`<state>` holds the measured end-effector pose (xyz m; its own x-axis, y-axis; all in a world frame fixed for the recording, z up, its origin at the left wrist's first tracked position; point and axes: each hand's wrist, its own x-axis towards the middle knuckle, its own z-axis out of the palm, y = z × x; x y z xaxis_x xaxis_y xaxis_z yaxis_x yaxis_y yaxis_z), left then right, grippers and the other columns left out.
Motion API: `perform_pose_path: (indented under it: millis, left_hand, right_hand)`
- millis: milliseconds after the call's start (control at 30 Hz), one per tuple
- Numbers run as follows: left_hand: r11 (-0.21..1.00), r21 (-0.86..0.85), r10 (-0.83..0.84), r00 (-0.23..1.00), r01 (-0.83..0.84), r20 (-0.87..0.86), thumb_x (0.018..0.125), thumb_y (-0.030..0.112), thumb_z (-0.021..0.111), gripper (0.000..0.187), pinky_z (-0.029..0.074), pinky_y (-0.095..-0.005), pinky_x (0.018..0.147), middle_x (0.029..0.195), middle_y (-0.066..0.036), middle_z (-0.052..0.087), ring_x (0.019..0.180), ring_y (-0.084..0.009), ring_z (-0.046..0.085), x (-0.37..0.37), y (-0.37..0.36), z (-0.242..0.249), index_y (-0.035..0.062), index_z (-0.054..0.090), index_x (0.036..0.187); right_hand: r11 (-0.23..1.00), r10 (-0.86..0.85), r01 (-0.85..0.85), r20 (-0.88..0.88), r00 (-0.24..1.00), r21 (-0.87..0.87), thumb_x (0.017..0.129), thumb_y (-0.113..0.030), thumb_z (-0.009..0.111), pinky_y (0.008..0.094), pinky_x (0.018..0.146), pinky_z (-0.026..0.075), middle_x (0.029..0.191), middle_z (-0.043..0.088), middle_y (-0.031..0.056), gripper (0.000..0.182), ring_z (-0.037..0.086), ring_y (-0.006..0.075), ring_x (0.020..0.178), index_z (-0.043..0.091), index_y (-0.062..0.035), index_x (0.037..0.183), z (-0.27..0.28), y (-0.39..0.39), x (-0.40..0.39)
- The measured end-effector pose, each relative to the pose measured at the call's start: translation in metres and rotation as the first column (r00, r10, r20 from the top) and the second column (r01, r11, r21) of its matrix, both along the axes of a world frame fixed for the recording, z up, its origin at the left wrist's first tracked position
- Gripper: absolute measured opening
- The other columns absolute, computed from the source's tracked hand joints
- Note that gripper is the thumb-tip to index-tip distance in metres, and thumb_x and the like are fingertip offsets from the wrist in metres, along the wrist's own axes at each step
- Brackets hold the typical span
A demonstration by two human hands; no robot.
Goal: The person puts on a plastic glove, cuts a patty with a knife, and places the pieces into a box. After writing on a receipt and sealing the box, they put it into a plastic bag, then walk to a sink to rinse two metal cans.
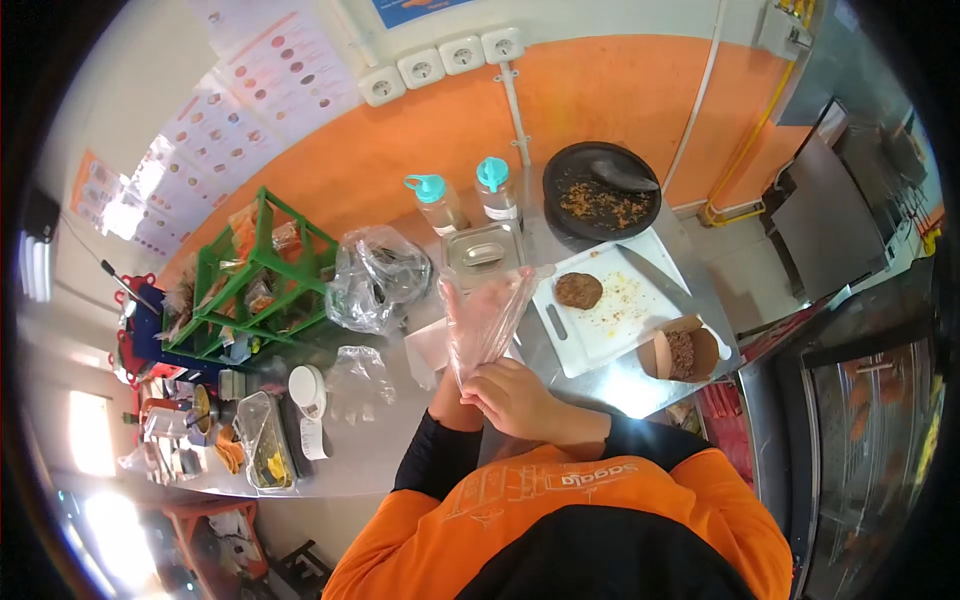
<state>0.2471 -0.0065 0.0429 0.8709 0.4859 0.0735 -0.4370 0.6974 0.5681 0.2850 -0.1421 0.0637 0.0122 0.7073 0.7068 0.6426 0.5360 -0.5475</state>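
My left hand [478,315] is inside a clear plastic glove [518,300], with the fingers stretched out and pointing away from me. The thumb and fingers of my right hand [512,398] pinch the glove's cuff at the left wrist. A second clear plastic glove [360,383] lies flat on the steel table to the left. Right of my hands, a white cutting board [575,350] bears a round brown patty [578,290], scattered crumbs and a knife [655,278]. A brown paper box [708,352] with brown grainy food stands at the board's near right corner.
A dark stone mortar [553,195] with crumbs and a pestle [625,176] stands behind the board. Two teal-capped bottles [440,208] and a lidded steel container [483,248] are near the wall. Leftward are a plastic bag [378,280], a green rack [262,262] and a white scale [307,390].
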Motion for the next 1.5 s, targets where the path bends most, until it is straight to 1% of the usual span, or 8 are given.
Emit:
perform_pose_path:
  millis: [167, 267, 433, 800, 1100, 1233, 1333, 1500]
  left_hand:
    - [0.972, 0.233, 0.020, 0.991, 0.012, -0.132, 0.089, 0.086, 0.028, 0.110, 0.012, -0.0441, 0.126, 0.160, -0.017, 0.035, 0.151, -0.0291, 0.025, 0.034, -0.026, 0.016, -0.0057, 0.045, 0.147]
    - [0.794, -0.579, 0.006, 0.950, 0.185, 0.312, 0.088, 0.087, 0.025, 0.114, 0.007, -0.0434, 0.126, 0.164, -0.015, 0.030, 0.153, -0.0284, 0.021, 0.046, -0.050, 0.026, -0.0062, 0.037, 0.152]
    - [0.842, 0.539, 0.104, 0.978, 0.011, -0.182, 0.089, 0.086, 0.025, 0.107, 0.010, -0.0445, 0.126, 0.165, -0.021, 0.024, 0.153, -0.0327, 0.021, 0.063, -0.044, 0.017, 0.0078, 0.018, 0.162]
    - [0.962, -0.017, 0.272, 0.960, -0.274, -0.069, 0.084, 0.090, 0.030, 0.106, 0.006, -0.0475, 0.125, 0.169, -0.005, 0.019, 0.155, -0.0249, 0.015, 0.072, -0.085, 0.043, 0.0215, 0.019, 0.163]
    - [0.906, 0.397, 0.240, 0.951, -0.147, -0.197, 0.100, 0.067, 0.039, 0.093, 0.019, -0.0431, 0.125, 0.166, -0.018, 0.022, 0.153, -0.0295, 0.020, 0.082, -0.088, 0.017, 0.0019, 0.009, 0.161]
    - [0.735, 0.675, 0.370, 0.872, -0.065, -0.319, 0.105, 0.053, 0.041, 0.080, 0.026, -0.0475, 0.122, 0.162, -0.022, 0.029, 0.149, -0.0403, 0.028, 0.078, -0.050, -0.046, 0.0010, 0.013, 0.160]
    - [0.184, 0.937, 0.590, 0.729, 0.296, -0.346, 0.105, 0.048, 0.045, 0.078, 0.028, -0.0512, 0.120, 0.158, -0.028, 0.034, 0.144, -0.0477, 0.032, 0.085, -0.047, -0.038, -0.0015, 0.018, 0.158]
    - [0.007, 0.727, 0.778, 0.454, 0.687, -0.436, 0.094, 0.059, 0.057, 0.083, 0.035, -0.0456, 0.114, 0.147, -0.029, 0.046, 0.138, -0.0410, 0.043, 0.120, -0.058, -0.046, -0.0075, 0.044, 0.143]
  right_hand:
    - [0.999, 0.038, -0.036, -0.044, 0.998, 0.032, 0.083, -0.008, 0.072, 0.0400, 0.074, 0.048, 0.089, 0.061, 0.0095, 0.017, 0.062, 0.0294, 0.081, 0.059, -0.0053, 0.095, -0.005, -0.015, 0.040]
    - [0.999, 0.048, -0.046, -0.070, 0.996, 0.021, 0.082, -0.007, 0.072, 0.0398, 0.074, 0.048, 0.088, 0.061, 0.0097, 0.019, 0.062, 0.0298, 0.081, 0.060, -0.0054, 0.097, -0.009, -0.023, 0.057]
    - [0.997, 0.059, -0.051, -0.142, 0.988, 0.059, 0.083, -0.005, 0.071, 0.0399, 0.071, 0.050, 0.087, 0.061, 0.0088, 0.020, 0.062, 0.0297, 0.081, 0.062, -0.0058, 0.100, -0.006, -0.043, 0.075]
    - [0.955, 0.259, -0.274, -0.138, 0.956, -0.110, 0.089, -0.005, 0.066, 0.0404, 0.069, 0.052, 0.088, 0.059, 0.0124, 0.014, 0.063, 0.0338, 0.077, 0.056, -0.0024, 0.098, -0.003, -0.064, 0.096]
    - [0.884, 0.307, -0.398, -0.337, 0.890, -0.246, 0.092, -0.003, 0.063, 0.0387, 0.072, 0.052, 0.094, 0.060, 0.0133, 0.012, 0.064, 0.0330, 0.085, 0.055, -0.0032, 0.101, 0.008, -0.079, 0.106]
    - [0.919, 0.205, -0.288, -0.298, 0.932, -0.270, 0.093, -0.006, 0.064, 0.0372, 0.071, 0.053, 0.096, 0.062, 0.0122, 0.010, 0.065, 0.0307, 0.083, 0.058, -0.0041, 0.100, 0.009, -0.087, 0.130]
    - [0.923, -0.162, 0.034, -0.307, 0.938, -0.384, 0.096, -0.009, 0.063, 0.0371, 0.073, 0.053, 0.093, 0.063, 0.0100, 0.007, 0.065, 0.0244, 0.081, 0.061, -0.0046, 0.101, 0.007, -0.108, 0.196]
    - [0.588, -0.598, 0.531, 0.114, 0.793, -0.610, 0.089, -0.012, 0.070, 0.0372, 0.074, 0.053, 0.092, 0.065, 0.0138, 0.017, 0.065, 0.0265, 0.082, 0.061, -0.0016, 0.100, -0.080, -0.180, 0.356]
